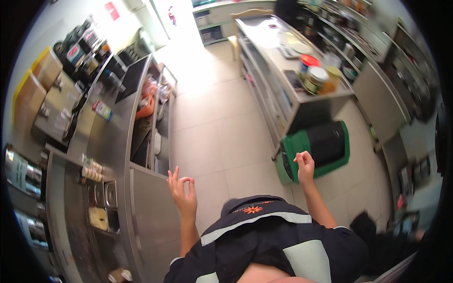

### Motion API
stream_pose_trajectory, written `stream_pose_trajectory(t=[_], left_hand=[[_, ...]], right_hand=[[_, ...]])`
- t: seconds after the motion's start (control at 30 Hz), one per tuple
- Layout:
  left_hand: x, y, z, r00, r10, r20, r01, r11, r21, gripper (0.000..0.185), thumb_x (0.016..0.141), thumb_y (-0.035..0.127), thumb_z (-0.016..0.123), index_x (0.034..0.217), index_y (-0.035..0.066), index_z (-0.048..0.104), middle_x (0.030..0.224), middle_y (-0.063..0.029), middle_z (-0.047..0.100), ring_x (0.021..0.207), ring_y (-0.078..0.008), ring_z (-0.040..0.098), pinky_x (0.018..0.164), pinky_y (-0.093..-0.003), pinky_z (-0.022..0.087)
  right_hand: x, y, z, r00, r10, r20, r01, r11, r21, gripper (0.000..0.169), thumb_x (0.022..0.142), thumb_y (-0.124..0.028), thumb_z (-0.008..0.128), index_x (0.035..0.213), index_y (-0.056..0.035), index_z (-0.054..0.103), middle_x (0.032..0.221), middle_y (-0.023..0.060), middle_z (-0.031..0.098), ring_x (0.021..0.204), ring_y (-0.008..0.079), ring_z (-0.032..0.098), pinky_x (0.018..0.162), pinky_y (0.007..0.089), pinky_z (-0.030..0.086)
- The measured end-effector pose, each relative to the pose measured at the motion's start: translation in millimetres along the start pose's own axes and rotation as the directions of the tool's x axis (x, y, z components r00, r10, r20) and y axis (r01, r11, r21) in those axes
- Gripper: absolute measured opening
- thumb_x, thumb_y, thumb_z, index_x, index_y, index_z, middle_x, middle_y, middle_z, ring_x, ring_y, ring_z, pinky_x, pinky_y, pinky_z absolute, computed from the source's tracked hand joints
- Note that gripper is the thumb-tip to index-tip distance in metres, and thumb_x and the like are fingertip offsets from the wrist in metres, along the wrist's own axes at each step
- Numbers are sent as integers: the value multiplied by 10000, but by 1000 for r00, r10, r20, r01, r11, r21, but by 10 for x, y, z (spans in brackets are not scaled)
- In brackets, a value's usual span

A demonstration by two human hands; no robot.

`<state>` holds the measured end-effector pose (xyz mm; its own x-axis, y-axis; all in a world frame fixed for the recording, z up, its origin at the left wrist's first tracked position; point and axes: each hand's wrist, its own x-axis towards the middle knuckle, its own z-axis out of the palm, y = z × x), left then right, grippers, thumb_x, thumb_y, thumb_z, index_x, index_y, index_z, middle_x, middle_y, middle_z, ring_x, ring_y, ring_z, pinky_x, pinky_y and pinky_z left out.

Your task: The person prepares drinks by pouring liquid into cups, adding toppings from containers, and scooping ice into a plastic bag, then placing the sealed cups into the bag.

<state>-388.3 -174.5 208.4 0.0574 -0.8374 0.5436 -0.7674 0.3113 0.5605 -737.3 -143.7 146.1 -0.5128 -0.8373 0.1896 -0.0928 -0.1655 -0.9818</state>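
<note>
My left hand (183,194) is raised beside the steel counter (122,141), near its cabinet door. Its thumb and index finger curve towards each other, the other fingers are spread, and nothing shows in it. My right hand (305,169) is held up with curled fingers, and I see nothing in it. Behind it in the picture is a green bin (295,141) with a black lid (325,143). Between my hands lies the tiled floor (240,152). A dark apron (262,208) with an orange logo covers my front.
Left, the counter carries a spray can (102,109), seasoning bottles (92,169) and steel food pans (106,194). A steel worktable (262,46) ahead bears jars (315,79). A dark-clothed person (382,244) seems to be at lower right. Shelves (347,35) line the right wall.
</note>
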Motion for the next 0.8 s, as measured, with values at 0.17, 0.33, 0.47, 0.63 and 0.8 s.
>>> stream_pose_trajectory(t=[0.17,0.33,0.47,0.63,0.8], left_hand=[[810,-621,429,987,-146,-63,147,989,18,195,685,147,674,684,57,501,1176,-150,480,1162,-384,348,955,-465,247],[1866,-1298,995,979,-195,-54,201,968,151,191,670,170,683,701,66,525,1159,-147,489,1150,-379,361,952,-473,254],[2958,-1755,1369,988,-154,-2,152,978,143,229,687,259,667,716,83,523,1159,-149,476,1158,-384,345,978,-483,212],[4577,-2323,1821,999,-41,-32,44,993,111,260,678,248,676,795,71,526,1153,-153,481,1144,-377,364,970,-463,238],[6418,-2940,2174,979,-31,-202,-6,984,-180,274,685,135,679,883,44,514,1102,-141,513,1110,-256,431,956,-363,287]], right_hand=[[1302,-10,1123,959,-153,240,137,987,82,239,851,-178,496,658,-49,437,663,-3,467,664,78,436,642,201,346],[2378,370,2280,966,-155,208,122,979,162,149,853,-130,471,733,-43,466,721,13,474,704,87,439,680,206,348],[3069,815,2801,984,-73,160,40,979,201,143,855,-133,468,749,-38,479,739,19,475,702,94,437,682,211,350],[4127,1333,3049,997,-64,45,59,993,104,149,862,-141,447,772,-28,486,763,25,477,705,104,437,690,222,362],[5315,2033,3111,972,61,-226,-63,998,0,158,868,-159,433,811,-31,506,751,19,487,714,96,433,687,224,366]])
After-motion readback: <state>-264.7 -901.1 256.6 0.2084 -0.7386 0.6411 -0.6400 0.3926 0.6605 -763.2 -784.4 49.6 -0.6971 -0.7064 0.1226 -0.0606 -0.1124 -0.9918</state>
